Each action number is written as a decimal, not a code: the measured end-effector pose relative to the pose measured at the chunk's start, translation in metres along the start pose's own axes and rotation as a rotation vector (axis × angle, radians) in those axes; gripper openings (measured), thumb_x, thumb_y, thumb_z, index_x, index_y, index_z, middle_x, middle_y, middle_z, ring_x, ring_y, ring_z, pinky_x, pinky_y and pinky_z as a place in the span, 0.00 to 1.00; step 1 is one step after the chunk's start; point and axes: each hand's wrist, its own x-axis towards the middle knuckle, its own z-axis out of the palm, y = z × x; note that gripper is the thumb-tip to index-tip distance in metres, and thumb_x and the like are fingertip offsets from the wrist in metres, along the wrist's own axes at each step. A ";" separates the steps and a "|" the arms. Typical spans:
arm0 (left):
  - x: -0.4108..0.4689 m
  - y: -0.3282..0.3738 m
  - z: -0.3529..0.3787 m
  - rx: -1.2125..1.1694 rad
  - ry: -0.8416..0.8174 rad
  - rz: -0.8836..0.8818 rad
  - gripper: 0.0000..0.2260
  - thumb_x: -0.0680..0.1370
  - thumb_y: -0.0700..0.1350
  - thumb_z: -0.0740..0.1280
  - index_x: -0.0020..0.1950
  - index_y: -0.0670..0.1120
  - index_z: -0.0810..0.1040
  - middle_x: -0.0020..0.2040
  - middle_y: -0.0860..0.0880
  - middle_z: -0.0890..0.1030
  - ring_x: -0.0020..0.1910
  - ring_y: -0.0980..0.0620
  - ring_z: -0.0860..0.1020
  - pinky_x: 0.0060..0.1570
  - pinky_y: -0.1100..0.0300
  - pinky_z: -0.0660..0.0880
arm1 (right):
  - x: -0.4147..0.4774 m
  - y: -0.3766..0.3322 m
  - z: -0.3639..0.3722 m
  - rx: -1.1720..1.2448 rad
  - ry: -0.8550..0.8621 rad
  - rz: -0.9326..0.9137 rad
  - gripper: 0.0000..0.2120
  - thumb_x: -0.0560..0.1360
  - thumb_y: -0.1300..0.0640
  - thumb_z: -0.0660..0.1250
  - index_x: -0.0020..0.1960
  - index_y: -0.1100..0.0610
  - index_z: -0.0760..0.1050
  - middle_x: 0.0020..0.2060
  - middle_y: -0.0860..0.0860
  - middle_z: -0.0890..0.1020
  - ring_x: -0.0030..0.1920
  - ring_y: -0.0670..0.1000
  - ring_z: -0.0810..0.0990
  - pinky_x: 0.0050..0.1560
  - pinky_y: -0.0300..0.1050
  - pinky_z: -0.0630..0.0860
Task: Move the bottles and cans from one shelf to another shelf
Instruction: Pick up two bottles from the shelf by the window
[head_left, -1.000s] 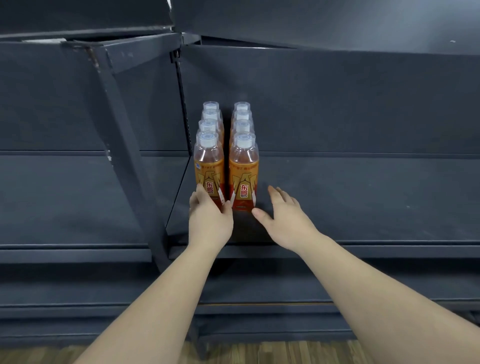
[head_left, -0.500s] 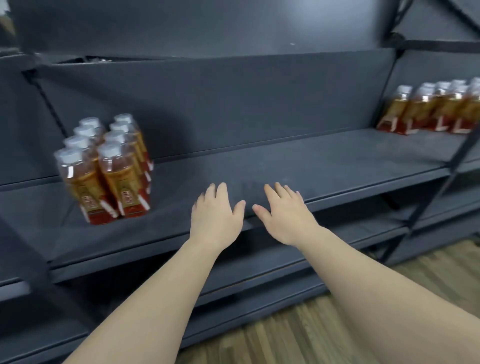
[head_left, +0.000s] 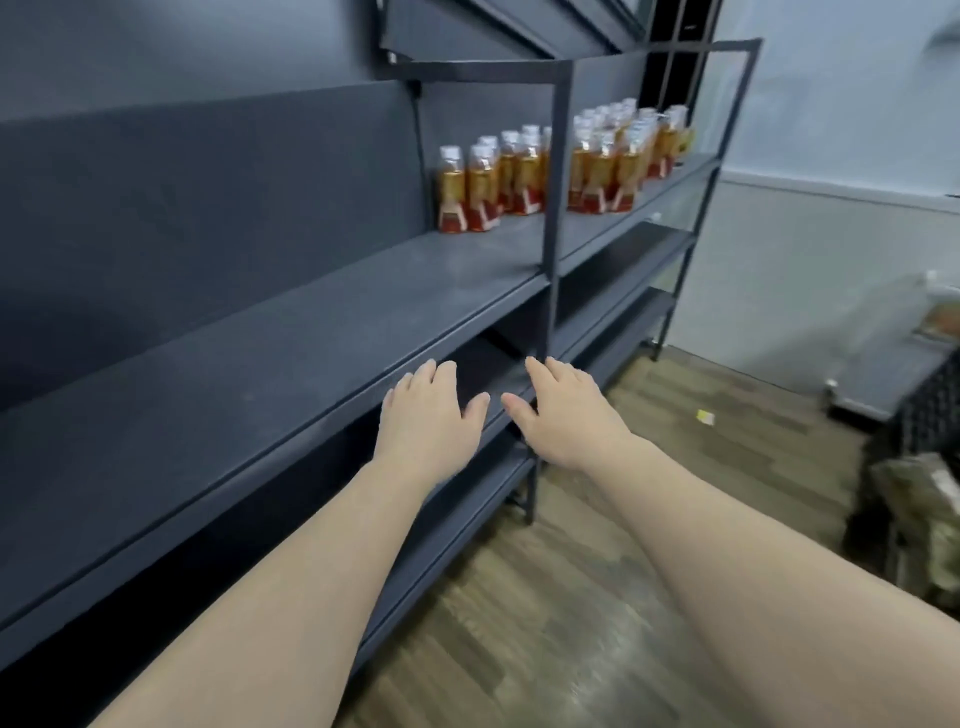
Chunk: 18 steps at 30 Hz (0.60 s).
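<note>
Amber-filled, white-capped plastic bottles (head_left: 480, 187) are standing packed on the dark grey metal shelf (head_left: 311, 332), well apart from the left hand (head_left: 431, 415) and right hand (head_left: 563, 415), both hovering flat, fingers extended, holding nothing. Judged risk: hasty grabbing toppling neighbours.

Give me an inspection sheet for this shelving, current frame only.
Surface: dark grey shelf, bottles at its far end.
Job's things: orange bottles, upright, white caps, before the upright post; more bottles beyond it.
Clutter: yellow scrap on wood floor.
Grippers: left hand and right hand open, empty, palms down in front of the shelving.
Cables: nothing seen.
Surroundings: pale wall; blurred items at right, unidentifiable.
</note>
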 end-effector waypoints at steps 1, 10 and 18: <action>0.009 0.009 0.007 0.001 -0.016 0.026 0.25 0.83 0.58 0.57 0.73 0.42 0.66 0.73 0.44 0.70 0.72 0.44 0.66 0.71 0.49 0.62 | 0.001 0.012 -0.005 -0.001 0.006 0.028 0.31 0.84 0.40 0.52 0.80 0.56 0.53 0.77 0.56 0.61 0.77 0.58 0.56 0.77 0.52 0.53; 0.103 0.073 0.057 -0.031 -0.112 0.223 0.22 0.83 0.57 0.58 0.70 0.43 0.69 0.70 0.45 0.71 0.70 0.44 0.67 0.68 0.48 0.64 | 0.041 0.092 -0.026 0.042 0.027 0.261 0.32 0.83 0.39 0.52 0.81 0.54 0.51 0.80 0.55 0.56 0.79 0.56 0.51 0.76 0.52 0.54; 0.188 0.111 0.087 -0.057 -0.162 0.347 0.22 0.83 0.57 0.58 0.69 0.43 0.69 0.67 0.46 0.73 0.67 0.43 0.69 0.67 0.47 0.67 | 0.088 0.136 -0.048 0.047 0.055 0.422 0.31 0.83 0.40 0.52 0.81 0.54 0.51 0.80 0.54 0.55 0.79 0.56 0.50 0.76 0.53 0.54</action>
